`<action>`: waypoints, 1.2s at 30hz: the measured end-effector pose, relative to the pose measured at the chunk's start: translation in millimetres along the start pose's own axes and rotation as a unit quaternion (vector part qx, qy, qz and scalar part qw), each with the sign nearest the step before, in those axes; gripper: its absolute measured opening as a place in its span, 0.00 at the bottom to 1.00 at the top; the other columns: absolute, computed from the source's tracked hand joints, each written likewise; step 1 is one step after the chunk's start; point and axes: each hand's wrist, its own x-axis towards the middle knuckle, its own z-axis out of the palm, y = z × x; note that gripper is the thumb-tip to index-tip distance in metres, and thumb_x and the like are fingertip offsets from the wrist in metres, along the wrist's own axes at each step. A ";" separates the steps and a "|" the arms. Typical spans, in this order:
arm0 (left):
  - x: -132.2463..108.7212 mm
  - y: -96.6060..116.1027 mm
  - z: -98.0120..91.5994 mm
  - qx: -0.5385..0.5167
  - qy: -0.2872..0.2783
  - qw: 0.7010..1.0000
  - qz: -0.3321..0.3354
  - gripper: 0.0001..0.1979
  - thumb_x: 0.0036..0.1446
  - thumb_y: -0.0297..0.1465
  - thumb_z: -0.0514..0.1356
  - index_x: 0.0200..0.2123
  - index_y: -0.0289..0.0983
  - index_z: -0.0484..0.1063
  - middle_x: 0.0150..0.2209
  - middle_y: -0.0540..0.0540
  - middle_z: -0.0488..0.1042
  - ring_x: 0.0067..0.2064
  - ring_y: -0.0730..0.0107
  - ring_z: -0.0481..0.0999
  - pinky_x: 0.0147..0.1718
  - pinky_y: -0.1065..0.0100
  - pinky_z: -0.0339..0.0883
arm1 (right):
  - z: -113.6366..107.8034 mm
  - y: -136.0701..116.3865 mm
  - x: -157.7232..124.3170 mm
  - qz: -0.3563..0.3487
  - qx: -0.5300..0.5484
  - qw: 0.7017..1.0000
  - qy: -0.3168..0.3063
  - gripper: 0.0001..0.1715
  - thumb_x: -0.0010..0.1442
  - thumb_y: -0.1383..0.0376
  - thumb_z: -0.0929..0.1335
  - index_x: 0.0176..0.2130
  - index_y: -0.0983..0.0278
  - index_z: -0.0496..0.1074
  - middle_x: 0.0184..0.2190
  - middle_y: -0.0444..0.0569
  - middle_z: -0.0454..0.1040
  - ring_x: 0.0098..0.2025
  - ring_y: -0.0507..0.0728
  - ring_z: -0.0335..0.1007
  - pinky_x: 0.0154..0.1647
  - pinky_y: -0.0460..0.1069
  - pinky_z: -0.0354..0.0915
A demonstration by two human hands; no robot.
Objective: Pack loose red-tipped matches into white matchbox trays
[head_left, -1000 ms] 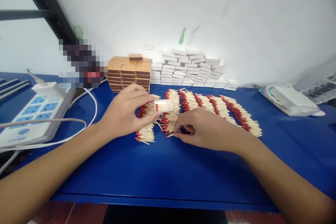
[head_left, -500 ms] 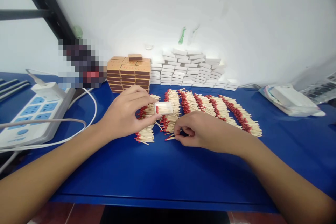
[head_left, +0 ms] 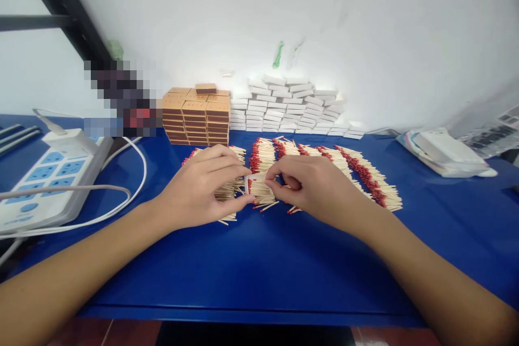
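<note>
Now both hands (head_left: 314, 184) at the tray (head_left: 246, 185)

Rows of matches (head_left: 265, 154) across the table (head_left: 243, 270), stacked matchboxes (head_left: 197, 116) behind, trays (head_left: 284, 105) piled to their right, power strip (head_left: 52, 181) far left!

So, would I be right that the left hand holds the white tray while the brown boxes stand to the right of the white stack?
Not quite: in the head view, the brown boxes stand left of the white stack; the left hand does hold the white tray.
</note>
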 end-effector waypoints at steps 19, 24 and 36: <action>1.3 -4.3 -0.7 0.007 0.015 1.000 -0.019 0.16 0.62 0.37 0.71 0.49 0.36 0.79 0.43 0.42 0.84 0.47 0.59 0.80 0.51 0.56 0.77 | -1.2 -0.2 1.0 0.002 0.015 0.999 -0.031 0.08 0.70 0.68 0.68 0.40 0.63 0.79 0.23 0.39 0.66 0.26 0.50 0.59 0.30 0.47 0.53; 0.9 -7.1 -0.5 0.012 0.019 0.999 -0.033 0.16 0.61 0.37 0.71 0.49 0.37 0.79 0.42 0.43 0.84 0.47 0.59 0.80 0.51 0.56 0.77 | -9.0 -5.1 2.0 0.034 0.037 0.999 -0.017 0.08 0.69 0.66 0.68 0.38 0.63 0.79 0.22 0.39 0.66 0.25 0.50 0.59 0.29 0.47 0.53; 3.1 -10.7 -3.1 0.060 0.042 0.995 -0.060 0.15 0.62 0.38 0.71 0.48 0.36 0.80 0.39 0.44 0.83 0.45 0.59 0.78 0.47 0.57 0.76 | -12.0 -3.3 2.0 0.036 0.070 0.970 -0.230 0.11 0.62 0.74 0.69 0.36 0.62 0.82 0.32 0.43 0.81 0.31 0.52 0.72 0.35 0.47 0.60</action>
